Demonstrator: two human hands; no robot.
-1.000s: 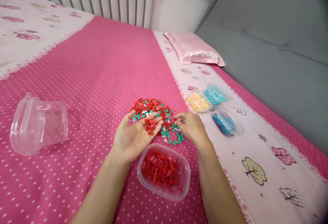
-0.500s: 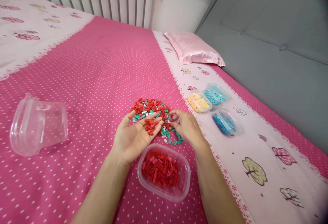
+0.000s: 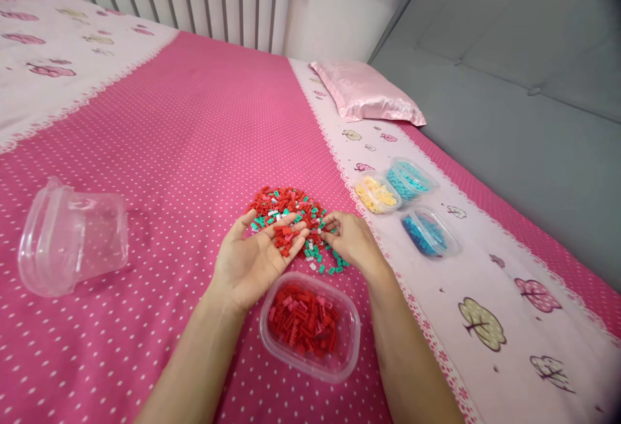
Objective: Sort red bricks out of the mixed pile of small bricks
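Note:
My left hand lies palm up with fingers spread, cradling a small heap of red bricks on its fingers. My right hand is beside it, fingertips pinched together close to the left fingertips, over a pile of red, green and white bricks on the pink dotted bedspread. What the pinch holds is too small to name. Just below my hands stands a clear tub of red bricks.
A large clear container lies on its side at the left. Three small tubs hold yellow, teal and blue bricks at the right. A pink pillow and a grey sofa lie beyond.
My right hand has slid left from the edge of the pile toward my left fingertips. The left hand with its red bricks has stayed put.

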